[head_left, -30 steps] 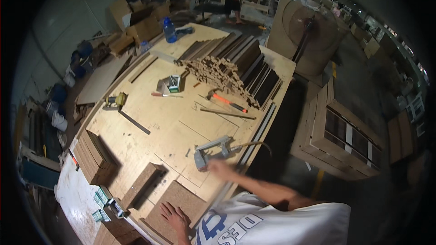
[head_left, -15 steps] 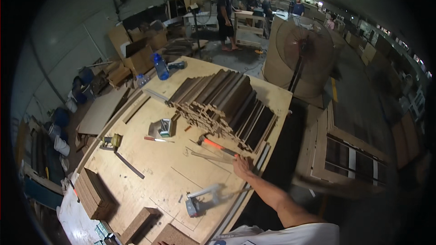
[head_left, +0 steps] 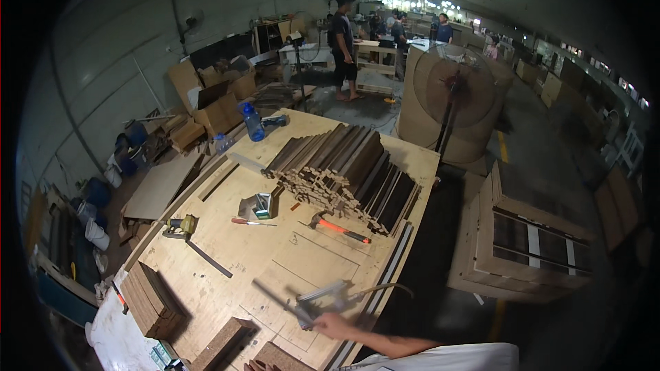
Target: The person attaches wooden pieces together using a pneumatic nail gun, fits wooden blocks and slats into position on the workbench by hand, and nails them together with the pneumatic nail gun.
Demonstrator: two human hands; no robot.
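My right hand (head_left: 333, 326) is closed around one end of a thin dark wood strip (head_left: 275, 299), which slants up to the left over the table. Just beyond the hand lies a grey nail gun (head_left: 323, 293) with its hose, partly blurred. At the bottom edge, fingers of my left hand (head_left: 262, 367) are bent over a brown board piece (head_left: 285, 355); the rest of that hand is out of sight. An orange-handled hammer (head_left: 337, 227) rests in front of a big stack of dark wood strips (head_left: 344, 165). Left of the board piece lies a brown block (head_left: 223, 343).
The plywood table (head_left: 275, 254) also bears a screwdriver (head_left: 253, 222), a small open box (head_left: 260, 206), a yellow-green tool (head_left: 180, 227), a stack of brown boards (head_left: 152, 302) and a blue bottle (head_left: 253, 122). A fan (head_left: 454, 86) stands beyond the far right corner. People work farther back.
My right hand has moved from beside the hammer toward me, bringing a wood strip across the nail gun. The strips beside the hammer no longer lie there. My left hand stays at the bottom edge.
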